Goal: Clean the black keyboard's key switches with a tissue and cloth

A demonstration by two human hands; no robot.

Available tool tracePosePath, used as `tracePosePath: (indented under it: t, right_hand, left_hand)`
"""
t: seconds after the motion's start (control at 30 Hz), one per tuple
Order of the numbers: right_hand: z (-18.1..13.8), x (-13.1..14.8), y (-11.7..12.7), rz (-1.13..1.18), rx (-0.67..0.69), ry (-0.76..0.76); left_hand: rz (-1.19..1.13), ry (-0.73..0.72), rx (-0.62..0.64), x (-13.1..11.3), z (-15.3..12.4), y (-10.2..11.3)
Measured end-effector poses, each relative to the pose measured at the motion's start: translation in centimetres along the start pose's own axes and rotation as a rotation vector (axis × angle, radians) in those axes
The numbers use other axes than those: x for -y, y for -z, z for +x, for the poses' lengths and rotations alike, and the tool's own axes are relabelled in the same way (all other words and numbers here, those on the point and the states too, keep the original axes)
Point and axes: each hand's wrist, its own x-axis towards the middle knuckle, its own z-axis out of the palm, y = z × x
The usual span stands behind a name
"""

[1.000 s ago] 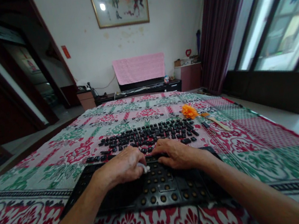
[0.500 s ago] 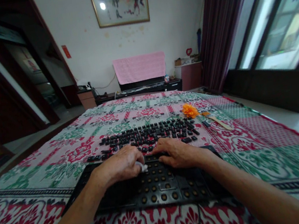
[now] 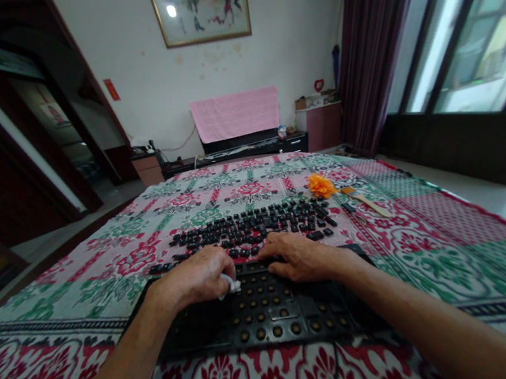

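Observation:
A black computer keyboard (image 3: 274,315) with its keycaps off lies on the patterned cloth, its round key seats bare. My left hand (image 3: 202,275) is closed on a small white wad of tissue or cloth (image 3: 233,285) and works over the keyboard's upper left part. My right hand (image 3: 296,256) grips the keyboard's far edge right of centre, fingers bent over it and thumb lying on the top face. Past both hands, many loose black keycaps (image 3: 252,225) are spread in rough rows. My forearms cover the keyboard's two ends.
Right of the keycaps lie an orange flower-like puff (image 3: 321,185) and a brush with a pale wooden handle (image 3: 372,205), a small dark piece (image 3: 348,208) beside it. A thin cable (image 3: 335,373) runs over the cloth in front. Farther off stands a low cabinet with a pink towel (image 3: 236,114) above it.
My left hand has slid a little to the left along the keyboard with the white wad. My right hand stays in place on the far edge.

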Motion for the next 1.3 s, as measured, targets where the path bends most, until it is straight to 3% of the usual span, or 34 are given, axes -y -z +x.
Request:
tracePosePath:
  t: [0.2, 0.57, 0.8, 0.93, 1.1, 1.3]
  right_hand:
    - [-0.1, 0.1, 0.1, 0.022, -0.022, -0.005]
    - [-0.1, -0.2, -0.2, 0.024, -0.036, 0.007]
    - [0.0, 0.0, 0.0, 0.01, -0.024, 0.005]
    - [0.0, 0.0, 0.0, 0.008, -0.015, 0.007]
    - [0.0, 0.1, 0.1, 0.008, -0.013, 0.004]
    - [0.0, 0.1, 0.2, 0.023, -0.001, -0.006]
  left_hand:
    - [-0.103, 0.099, 0.07, 3.0, -1.5, 0.9]
    - [-0.415, 0.042, -0.119, 4.2, -3.0, -1.4]
    - [-0.093, -0.09, -0.32, 1.5, -2.0, -2.1]
    - [0.041, -0.188, -0.364, -0.4, -1.1, -2.9]
    - [0.153, -0.233, -0.291, -1.2, -0.9, -2.8]
    - [0.115, -0.124, -0.209, 1.6, -2.6, -1.2]
